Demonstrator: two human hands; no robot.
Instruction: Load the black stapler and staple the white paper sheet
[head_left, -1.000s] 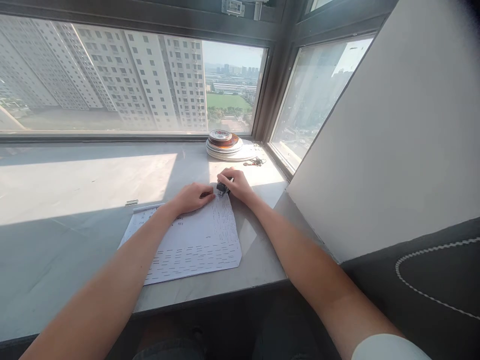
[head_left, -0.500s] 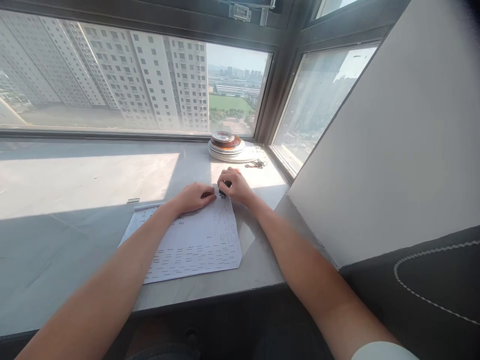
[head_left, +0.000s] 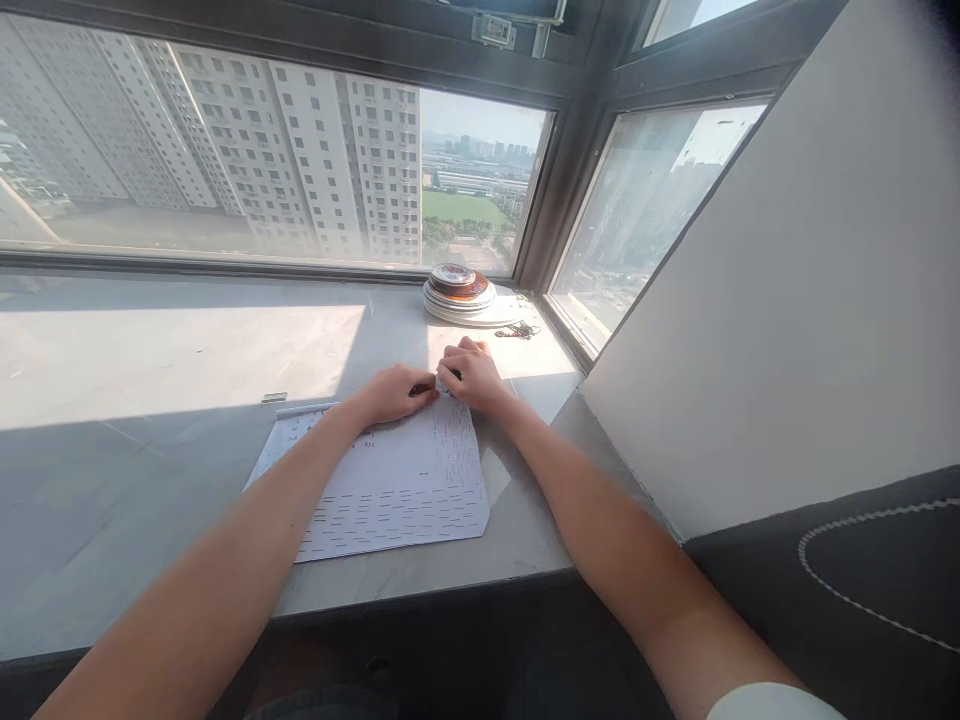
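Note:
Sheets of white paper [head_left: 405, 470], printed or marked with rows of short dark lines and some handwriting, lie under my forearms on the pale sill. My left hand [head_left: 397, 393] rests at the paper's far edge, thumb and fingers curled together. Almost touching it, my right hand [head_left: 472, 375] bends over the far right corner, its fingers closed. A bit of something dark shows under the right fingers, too hidden to name. Whatever the left fingers pinch is also out of sight.
A stack of round discs or plates [head_left: 459, 298] stands by the window corner. Beside it lies a tangle of thin dark strands [head_left: 519, 330]. A small metallic strip [head_left: 274, 398] is left of the paper. A slanted white wall [head_left: 780, 300] borders the right side.
My right hand's fingers have closed down and turned, covering most of the dark thing seen beneath them earlier. The left hand stays nearly in place; the whole view has shifted slightly.

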